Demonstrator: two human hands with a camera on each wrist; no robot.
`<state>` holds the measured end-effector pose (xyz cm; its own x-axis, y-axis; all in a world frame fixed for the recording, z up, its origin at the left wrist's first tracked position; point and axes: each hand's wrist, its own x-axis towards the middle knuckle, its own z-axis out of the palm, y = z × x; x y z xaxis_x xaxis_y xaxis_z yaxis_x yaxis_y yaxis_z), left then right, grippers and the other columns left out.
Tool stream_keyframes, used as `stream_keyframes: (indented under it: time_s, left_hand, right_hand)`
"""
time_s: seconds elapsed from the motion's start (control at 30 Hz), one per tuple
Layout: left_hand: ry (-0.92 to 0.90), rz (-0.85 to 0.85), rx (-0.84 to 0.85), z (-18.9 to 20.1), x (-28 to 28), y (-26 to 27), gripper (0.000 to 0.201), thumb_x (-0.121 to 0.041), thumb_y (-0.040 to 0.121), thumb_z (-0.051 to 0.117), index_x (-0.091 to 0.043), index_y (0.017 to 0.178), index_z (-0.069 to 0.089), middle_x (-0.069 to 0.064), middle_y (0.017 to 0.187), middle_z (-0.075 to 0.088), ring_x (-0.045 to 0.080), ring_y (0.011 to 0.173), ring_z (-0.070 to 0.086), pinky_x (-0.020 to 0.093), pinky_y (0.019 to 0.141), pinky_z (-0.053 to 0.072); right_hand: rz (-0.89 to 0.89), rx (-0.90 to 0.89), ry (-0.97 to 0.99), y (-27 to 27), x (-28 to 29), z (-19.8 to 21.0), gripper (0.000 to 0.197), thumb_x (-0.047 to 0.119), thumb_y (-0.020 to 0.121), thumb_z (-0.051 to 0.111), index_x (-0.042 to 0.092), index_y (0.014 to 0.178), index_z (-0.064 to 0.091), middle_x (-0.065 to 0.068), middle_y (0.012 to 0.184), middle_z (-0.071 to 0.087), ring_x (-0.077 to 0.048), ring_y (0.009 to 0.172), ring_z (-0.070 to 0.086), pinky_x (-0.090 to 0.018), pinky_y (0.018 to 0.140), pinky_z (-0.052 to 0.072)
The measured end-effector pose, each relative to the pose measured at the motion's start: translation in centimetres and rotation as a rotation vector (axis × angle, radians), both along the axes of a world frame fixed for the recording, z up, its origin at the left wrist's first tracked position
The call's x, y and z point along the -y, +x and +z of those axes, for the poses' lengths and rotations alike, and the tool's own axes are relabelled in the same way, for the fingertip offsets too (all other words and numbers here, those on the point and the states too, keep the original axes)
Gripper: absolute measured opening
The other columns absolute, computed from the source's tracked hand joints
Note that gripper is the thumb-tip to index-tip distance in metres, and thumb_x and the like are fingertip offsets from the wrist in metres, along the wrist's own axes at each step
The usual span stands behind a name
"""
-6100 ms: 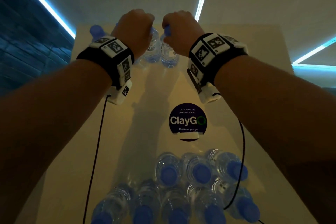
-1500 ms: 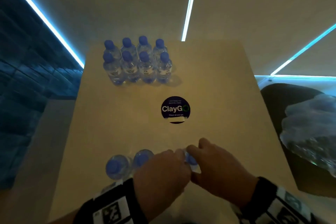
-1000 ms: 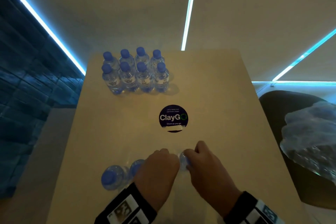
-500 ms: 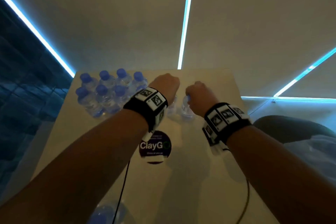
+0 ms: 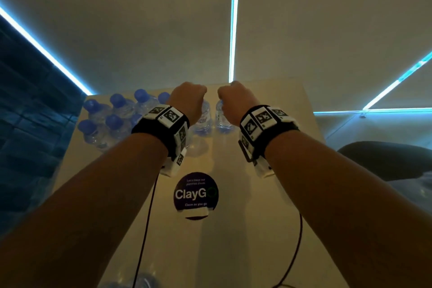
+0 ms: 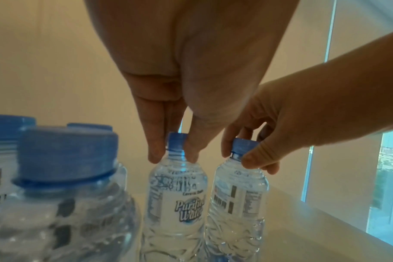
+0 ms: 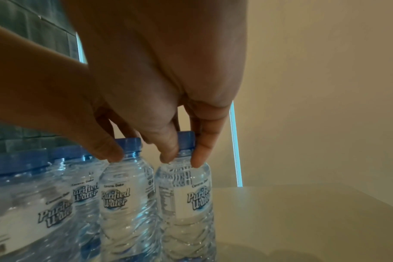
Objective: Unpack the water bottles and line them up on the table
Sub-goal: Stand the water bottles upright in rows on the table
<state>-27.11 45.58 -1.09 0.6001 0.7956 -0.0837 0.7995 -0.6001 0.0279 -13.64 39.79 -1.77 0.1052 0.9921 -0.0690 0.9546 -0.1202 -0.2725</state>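
Observation:
Two clear water bottles with blue caps stand side by side at the far end of the table. My left hand [image 5: 190, 98] pinches the neck of the left bottle [image 5: 203, 119], seen in the left wrist view as fingers either side of its cap [image 6: 177, 141]. My right hand [image 5: 233, 98] pinches the right bottle [image 5: 222, 118] by its cap [image 7: 186, 141]. Both bottles look upright, their bases near or on the tabletop. To their left stands a block of several lined-up bottles [image 5: 112, 119], partly hidden by my left wrist.
The beige table [image 5: 268, 206] carries a round dark ClayGo sticker [image 5: 196, 194] at its middle. One more bottle [image 5: 145, 280] shows at the near edge. Wrist cables trail over the table. A dark chair [image 5: 385, 161] stands at the right.
Both hands picked bottles from the near edge and carried them to the far end, beside the lined-up block. Since half a second ago they have moved slightly further forward and lower.

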Motion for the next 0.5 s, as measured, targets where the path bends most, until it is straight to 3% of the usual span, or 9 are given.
stream_keyframes:
  time_s: [0.13,0.27,0.33,0.4,0.5]
  left_hand:
    - [-0.024,-0.009,0.159,3.3,2.0,-2.6,0.031,-0.020,0.086,0.060,-0.009,0.115,0.061,0.014,0.110,0.064,0.032,0.099,0.062,0.038,0.083,0.047]
    - [-0.064,-0.091,0.221,8.6,6.4,-9.5,0.040,-0.043,0.084,0.061,-0.021,0.118,0.062,0.002,0.102,0.070,0.021,0.088,0.066,0.040,0.083,0.053]
    - [-0.091,-0.118,0.253,11.0,9.8,-14.4,0.038,-0.045,0.083,0.059,-0.025,0.115,0.063,-0.001,0.098,0.070,0.018,0.082,0.065,0.040,0.077,0.054]
    - [-0.119,-0.100,0.288,12.6,13.9,-19.9,0.038,-0.040,0.084,0.058,-0.025,0.119,0.062,-0.002,0.104,0.068,0.016,0.087,0.063,0.035,0.077,0.053]
    - [-0.190,-0.002,0.344,12.2,19.8,-28.0,0.045,-0.047,0.081,0.053,-0.030,0.122,0.058,-0.012,0.114,0.063,0.006,0.091,0.061,0.026,0.077,0.053]
  right_hand:
    - [-0.023,0.004,-0.074,0.1,1.4,0.4,0.040,0.021,0.087,0.056,0.011,0.124,0.045,-0.023,0.120,0.047,-0.044,0.099,0.060,-0.046,0.086,0.052]
    - [-0.019,0.154,-0.018,-0.9,5.8,2.4,0.050,0.023,0.084,0.059,0.007,0.127,0.041,-0.026,0.115,0.049,-0.047,0.087,0.060,-0.050,0.077,0.053]
    - [0.086,0.140,-0.052,-3.6,9.4,3.8,0.048,0.028,0.084,0.061,0.011,0.125,0.044,-0.021,0.111,0.054,-0.041,0.088,0.059,-0.046,0.077,0.052]
    - [0.249,0.042,-0.184,-7.4,13.9,5.0,0.045,0.038,0.085,0.061,0.021,0.123,0.045,-0.008,0.114,0.056,-0.027,0.095,0.058,-0.038,0.081,0.051]
    - [0.417,-0.130,-0.359,-14.2,20.0,6.5,0.045,0.047,0.087,0.058,0.034,0.127,0.042,0.007,0.119,0.052,-0.011,0.096,0.054,-0.023,0.083,0.046]
